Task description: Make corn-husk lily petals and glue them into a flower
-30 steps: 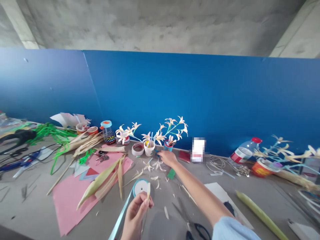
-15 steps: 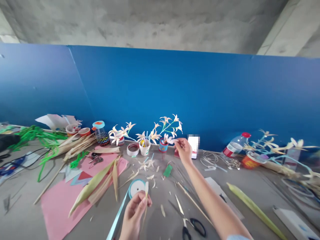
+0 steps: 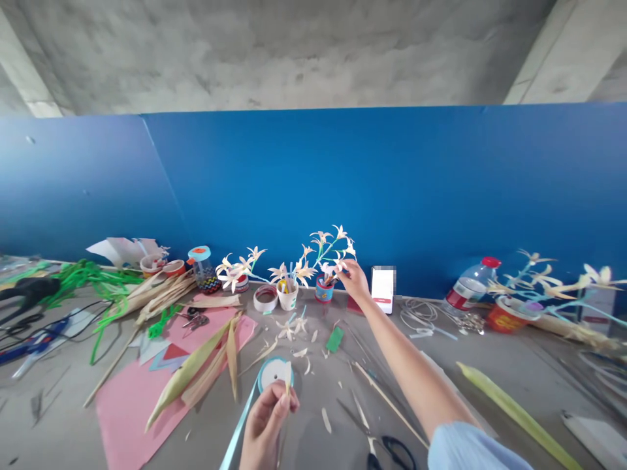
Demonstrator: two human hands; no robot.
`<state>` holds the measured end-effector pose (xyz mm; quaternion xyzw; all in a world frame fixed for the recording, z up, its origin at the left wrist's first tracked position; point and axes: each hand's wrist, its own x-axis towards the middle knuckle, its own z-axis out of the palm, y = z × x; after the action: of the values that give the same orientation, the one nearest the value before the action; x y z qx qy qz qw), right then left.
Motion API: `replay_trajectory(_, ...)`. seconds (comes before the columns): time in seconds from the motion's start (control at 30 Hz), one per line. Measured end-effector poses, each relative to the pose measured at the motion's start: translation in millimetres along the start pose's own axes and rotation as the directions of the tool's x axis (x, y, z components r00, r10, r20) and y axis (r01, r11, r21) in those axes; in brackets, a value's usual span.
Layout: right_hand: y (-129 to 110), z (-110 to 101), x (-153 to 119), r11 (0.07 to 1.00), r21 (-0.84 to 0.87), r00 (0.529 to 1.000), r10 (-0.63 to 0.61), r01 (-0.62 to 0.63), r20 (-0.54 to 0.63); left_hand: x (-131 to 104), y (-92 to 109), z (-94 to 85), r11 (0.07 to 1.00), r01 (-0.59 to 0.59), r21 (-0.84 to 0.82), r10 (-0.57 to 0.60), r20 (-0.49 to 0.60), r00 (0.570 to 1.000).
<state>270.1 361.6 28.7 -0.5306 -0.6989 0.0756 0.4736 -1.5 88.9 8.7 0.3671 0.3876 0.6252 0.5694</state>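
My left hand [image 3: 272,418] pinches a small pale petal piece [image 3: 288,376] upright, just in front of a light-blue ribbon spool [image 3: 275,373]. Farther off, my right hand [image 3: 353,279] reaches to a small blue and red cup [image 3: 324,288] that holds pale pieces and thin sticks. Its fingers are closed at the cup's upper right, and what they grip is too small to make out. Pale handmade flowers [image 3: 340,233] on light-blue stems rise behind the cup. Left of it stands a white cup [image 3: 287,295] with flowers.
Black-handled scissors [image 3: 372,440] lie at the front beside a thin stick [image 3: 389,399]. Corn husks [image 3: 196,369] rest on pink paper [image 3: 134,405] at left. A phone [image 3: 382,290], a bottle [image 3: 471,287] and a red flower cup [image 3: 507,314] stand along the blue wall [image 3: 313,170].
My right hand has moved slightly up and closer over the blue and red cup. More of the blue sleeve shows. My left hand still holds the petal piece. The view has shifted a little.
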Motion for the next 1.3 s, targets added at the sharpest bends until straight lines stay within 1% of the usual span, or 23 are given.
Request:
replay_trajectory(0.2,-1,-6,1,0.997,-0.075,1.0,-0.012,0.013,0.02,-1,-2,3.9,0.999,0.033,0.004,-0.033,0.011,0.999)
replay_trajectory(0.33,-9,-14,-2,0.998,-0.068,1.0,-0.009,0.009,-0.008,-1,-3,2.6,0.999,0.04,0.006,-0.04,0.008,0.999)
replay_trajectory(0.43,-14,-25,-19,0.998,-0.062,0.999,0.024,-0.026,-0.025,-1,-4,-2.8,0.998,0.051,0.031,-0.052,0.059,0.997)
replay_trajectory(0.5,-17,-37,-43,0.996,-0.071,0.999,0.052,-0.053,-0.008,-1,-5,-6.1,0.997,0.059,0.058,-0.065,0.105,0.992)
replay_trajectory(0.57,-19,-52,-75,0.994,-0.088,0.996,0.075,-0.072,0.041,-1,-6,-7.0,0.995,0.079,0.058,-0.086,0.124,0.989)
replay_trajectory(0.67,-24,-84,-129,0.989,-0.119,0.981,0.108,-0.09,0.158,-4,-10,-3.0,0.994,0.109,0.023,-0.111,0.125,0.986)
replay_trajectory(0.73,-27,-108,-161,0.982,-0.146,0.966,0.147,-0.117,0.215,-9,-14,1.9,0.991,0.131,0.014,-0.131,0.174,0.976)
replay_trajectory(0.77,-28,-120,-174,0.977,-0.161,0.958,0.172,-0.136,0.231,-11,-16,4.4,0.989,0.147,0.021,-0.148,0.222,0.964)
replay_trajectory(0.83,-26,-139,-193,0.966,-0.188,0.947,0.219,-0.177,0.234,-15,-19,8.5,0.986,0.165,0.025,-0.165,0.285,0.944)
replay_trajectory(0.9,-20,-153,-206,0.96,-0.198,0.937,0.245,-0.199,0.249,-18,-21,10.3,0.986,0.164,0.042,-0.169,0.312,0.935)
replay_trajectory(0.97,-11,-166,-214,0.949,-0.223,0.934,0.273,-0.222,0.23,-19,-21,9.9,0.986,0.158,0.054,-0.167,0.315,0.934)
replay_trajectory(1.0,-6,-174,-217,0.938,-0.246,0.935,0.294,-0.243,0.198,-20,-21,9.0,0.986,0.156,0.056,-0.165,0.312,0.935)
replay_trajectory(1.07,7,-194,-222,0.902,-0.311,0.934,0.344,-0.3,0.096,-21,-20,6.6,0.986,0.153,0.06,-0.164,0.308,0.937)
replay_trajectory(1.17,32,-233,-224,0.822,-0.413,0.911,0.409,-0.394,-0.054,-21,-20,4.2,0.985,0.156,0.076,-0.171,0.293,0.941)
replay_trajectory(1.23,50,-256,-221,0.767,-0.465,0.888,0.448,-0.442,-0.104,-21,-20,4.9,0.984,0.154,0.094,-0.175,0.288,0.942)
replay_trajectory(1.3,67,-269,-214,0.724,-0.504,0.867,0.485,-0.471,-0.112,-22,-21,7.2,0.983,0.15,0.107,-0.175,0.291,0.941)
